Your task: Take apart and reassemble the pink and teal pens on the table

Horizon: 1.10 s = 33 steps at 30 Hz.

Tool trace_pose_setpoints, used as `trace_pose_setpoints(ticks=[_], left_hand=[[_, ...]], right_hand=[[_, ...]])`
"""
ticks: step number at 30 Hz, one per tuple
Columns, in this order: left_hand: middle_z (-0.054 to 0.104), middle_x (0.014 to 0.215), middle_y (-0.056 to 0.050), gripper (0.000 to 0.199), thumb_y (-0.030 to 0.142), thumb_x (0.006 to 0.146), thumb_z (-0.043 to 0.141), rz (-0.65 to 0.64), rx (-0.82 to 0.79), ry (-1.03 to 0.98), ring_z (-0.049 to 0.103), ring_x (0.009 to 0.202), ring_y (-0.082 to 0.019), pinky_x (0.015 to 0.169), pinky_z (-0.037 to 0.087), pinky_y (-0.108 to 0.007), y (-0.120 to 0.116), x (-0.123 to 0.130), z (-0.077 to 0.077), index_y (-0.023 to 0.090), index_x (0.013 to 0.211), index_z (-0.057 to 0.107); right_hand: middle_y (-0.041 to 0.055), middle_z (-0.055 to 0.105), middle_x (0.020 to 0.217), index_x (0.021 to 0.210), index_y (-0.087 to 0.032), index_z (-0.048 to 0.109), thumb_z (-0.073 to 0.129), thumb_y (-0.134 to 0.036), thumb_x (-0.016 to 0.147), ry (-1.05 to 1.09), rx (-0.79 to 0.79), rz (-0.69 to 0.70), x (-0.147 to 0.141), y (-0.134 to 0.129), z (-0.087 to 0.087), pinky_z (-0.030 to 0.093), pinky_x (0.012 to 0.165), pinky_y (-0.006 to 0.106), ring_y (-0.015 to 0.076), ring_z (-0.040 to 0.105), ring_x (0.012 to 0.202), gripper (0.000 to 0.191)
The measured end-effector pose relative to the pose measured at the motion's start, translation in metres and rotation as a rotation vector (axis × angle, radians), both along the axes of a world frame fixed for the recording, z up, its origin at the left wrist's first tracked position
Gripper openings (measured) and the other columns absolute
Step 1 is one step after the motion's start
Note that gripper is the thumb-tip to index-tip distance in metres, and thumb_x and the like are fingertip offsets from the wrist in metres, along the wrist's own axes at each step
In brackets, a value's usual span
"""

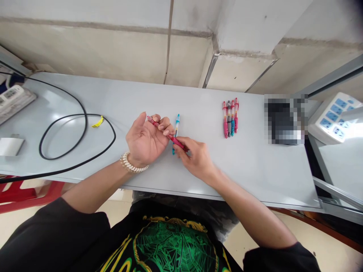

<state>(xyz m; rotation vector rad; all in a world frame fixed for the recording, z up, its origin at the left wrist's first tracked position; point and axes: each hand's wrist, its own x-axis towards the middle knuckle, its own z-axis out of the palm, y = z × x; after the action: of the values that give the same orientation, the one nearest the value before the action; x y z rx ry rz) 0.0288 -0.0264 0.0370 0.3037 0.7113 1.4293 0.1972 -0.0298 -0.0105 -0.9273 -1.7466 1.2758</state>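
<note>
Between my two hands is a red pen (171,137), held at a slant above the table. My left hand (149,140) is palm up, its fingers curled around the pen's upper part and the thumb sticking out to the side. The fingers of my right hand (195,154) pinch the pen's lower, grip end. Just behind the red pen, a teal pen (177,125) lies on the table, partly covered by my hands. To the right, several pens (229,118) in red, grey and teal lie side by side in a row.
The grey-white table (244,170) backs onto a wall. A black cable (85,115) with a yellow tag (98,122) loops across its left side, near a white adapter (10,146) and a power strip (14,100). At right are a blurred-out dark object (283,121) and a socket block (334,118).
</note>
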Motion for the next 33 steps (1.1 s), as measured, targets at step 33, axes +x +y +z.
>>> trace_pose_setpoints(ticks=[33], left_hand=[[0.005,0.054,0.006,0.061,0.056,0.108,0.020,-0.040,-0.059,0.127,0.006,0.043,-0.009,0.039,0.021,-0.025,0.005,-0.023,0.007,0.022,0.058,0.028]], right_hand=[[-0.0004,0.070,0.074,0.107,-0.019,0.073,0.055,-0.067,0.101,0.340,-0.487,0.299,0.001,0.014,-0.006,0.043,0.066,0.028,0.0108,0.056,0.066,0.052]])
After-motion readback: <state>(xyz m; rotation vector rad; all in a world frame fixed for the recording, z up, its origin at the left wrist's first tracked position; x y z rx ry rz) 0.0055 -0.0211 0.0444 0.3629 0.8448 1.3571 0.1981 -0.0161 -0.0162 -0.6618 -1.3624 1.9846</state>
